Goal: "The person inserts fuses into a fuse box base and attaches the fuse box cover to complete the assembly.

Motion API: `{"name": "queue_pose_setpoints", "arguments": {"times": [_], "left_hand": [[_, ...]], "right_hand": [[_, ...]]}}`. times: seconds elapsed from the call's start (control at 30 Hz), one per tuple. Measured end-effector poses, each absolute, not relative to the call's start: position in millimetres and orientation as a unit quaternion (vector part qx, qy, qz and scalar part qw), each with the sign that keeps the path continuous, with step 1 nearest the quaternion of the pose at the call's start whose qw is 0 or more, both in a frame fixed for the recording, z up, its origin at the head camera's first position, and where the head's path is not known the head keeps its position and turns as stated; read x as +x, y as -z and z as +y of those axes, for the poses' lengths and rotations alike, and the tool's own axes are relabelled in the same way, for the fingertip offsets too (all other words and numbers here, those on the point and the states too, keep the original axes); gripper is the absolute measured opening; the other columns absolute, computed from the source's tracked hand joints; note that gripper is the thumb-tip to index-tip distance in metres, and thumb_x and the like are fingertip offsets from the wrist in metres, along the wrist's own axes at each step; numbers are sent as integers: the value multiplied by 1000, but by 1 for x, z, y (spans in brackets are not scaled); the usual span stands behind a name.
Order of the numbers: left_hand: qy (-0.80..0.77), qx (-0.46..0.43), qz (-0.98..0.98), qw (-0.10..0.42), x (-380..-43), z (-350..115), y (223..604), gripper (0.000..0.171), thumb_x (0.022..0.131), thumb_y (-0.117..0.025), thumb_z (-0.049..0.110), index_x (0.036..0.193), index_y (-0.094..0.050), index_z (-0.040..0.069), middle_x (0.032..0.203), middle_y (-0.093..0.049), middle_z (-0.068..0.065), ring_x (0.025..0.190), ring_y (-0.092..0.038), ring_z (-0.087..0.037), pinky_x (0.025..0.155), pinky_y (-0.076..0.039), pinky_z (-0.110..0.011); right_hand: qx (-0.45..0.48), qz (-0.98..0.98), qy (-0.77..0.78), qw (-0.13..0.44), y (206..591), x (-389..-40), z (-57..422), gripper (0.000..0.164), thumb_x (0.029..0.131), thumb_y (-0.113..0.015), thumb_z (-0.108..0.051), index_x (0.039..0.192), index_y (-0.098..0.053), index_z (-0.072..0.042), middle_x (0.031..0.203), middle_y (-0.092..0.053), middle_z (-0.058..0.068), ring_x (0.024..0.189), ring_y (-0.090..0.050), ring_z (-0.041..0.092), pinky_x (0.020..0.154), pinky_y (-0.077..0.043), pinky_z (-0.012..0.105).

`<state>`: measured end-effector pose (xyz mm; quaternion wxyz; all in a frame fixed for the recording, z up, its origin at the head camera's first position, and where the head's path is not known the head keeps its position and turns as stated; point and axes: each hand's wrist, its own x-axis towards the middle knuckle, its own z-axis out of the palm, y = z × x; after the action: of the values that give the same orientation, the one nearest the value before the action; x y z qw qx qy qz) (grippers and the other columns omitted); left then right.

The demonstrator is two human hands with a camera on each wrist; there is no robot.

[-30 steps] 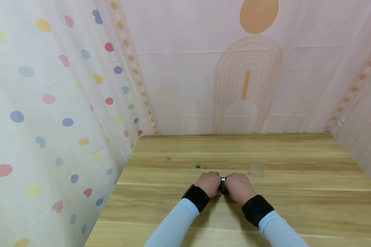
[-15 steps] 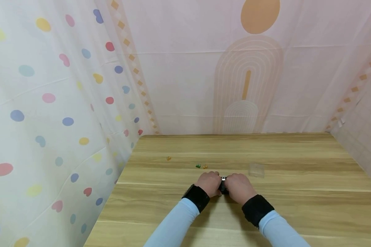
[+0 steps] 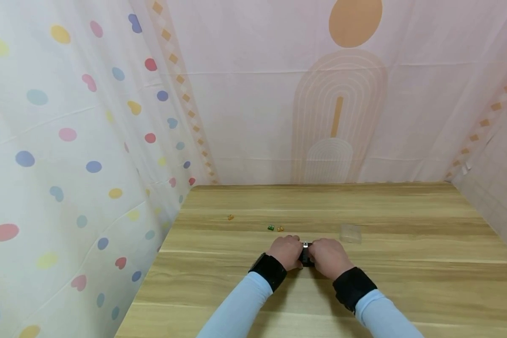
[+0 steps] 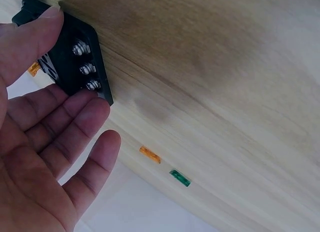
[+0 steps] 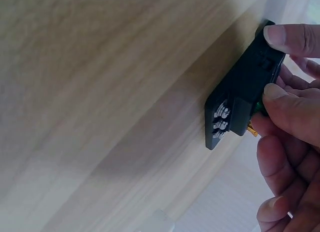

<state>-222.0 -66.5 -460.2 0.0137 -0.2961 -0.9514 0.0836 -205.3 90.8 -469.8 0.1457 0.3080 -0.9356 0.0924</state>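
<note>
My left hand point(image 3: 285, 252) grips a small black fuse block point(image 4: 80, 37) by its ends, thumb on one side and fingers on the other. A row of metal screw terminals point(image 4: 86, 68) shows along its side. My right hand point(image 3: 329, 258) is at the block's other side, thumb and forefinger pinching a green blade fuse point(image 5: 259, 107) right at the block. Most of that fuse is hidden by the fingertips. An orange blade fuse point(image 5: 252, 130) sticks out from the block beside it.
On the wooden table point(image 3: 405, 281), another green fuse point(image 3: 271, 227) and an orange fuse point(image 3: 280, 228) lie just beyond my left hand. A further orange fuse point(image 3: 230, 217) lies farther left. A clear plastic box point(image 3: 350, 233) sits beyond my right hand. Curtains hang behind.
My right hand and wrist have shifted very slightly to the right. The left hand keeps its grip on the fuse block, and the loose fuses have not moved.
</note>
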Motion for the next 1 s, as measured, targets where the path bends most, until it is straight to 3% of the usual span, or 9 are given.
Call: {"name": "queue_pose_setpoints", "arguments": {"times": [0.33, 0.6, 1.0], "left_hand": [[-77, -290, -954, 2, -222, -66, 460, 36, 76, -85, 44, 95, -75, 15, 84, -60, 4, 77, -60, -12, 65, -50, -24], [-78, -286, -955, 3, -224, -65, 462, 36, 75, -86, 44, 95, -75, 16, 85, -60, 4, 78, -60, -12, 65, -50, -25], [-61, -285, -957, -13, -223, -65, 459, 36, 75, -87, 40, 96, -74, 14, 85, -60, 3, 78, -60, -13, 64, -49, -25]], "right_hand": [[301, -937, -117, 134, 466, -204, 90, 33, 76, -78, 2, 56, -60, -16, 56, -48, -8, 51, -44, 10, 51, -42, 27], [293, -940, -114, 133, 464, -201, 90, 28, 76, -80, -1, 58, -64, -15, 59, -54, -5, 54, -52, 14, 51, -44, 30], [290, -939, -106, 153, 463, -198, 89, 30, 75, -81, -1, 57, -62, -16, 58, -55, -3, 53, -52, 15, 50, -43, 30]]}}
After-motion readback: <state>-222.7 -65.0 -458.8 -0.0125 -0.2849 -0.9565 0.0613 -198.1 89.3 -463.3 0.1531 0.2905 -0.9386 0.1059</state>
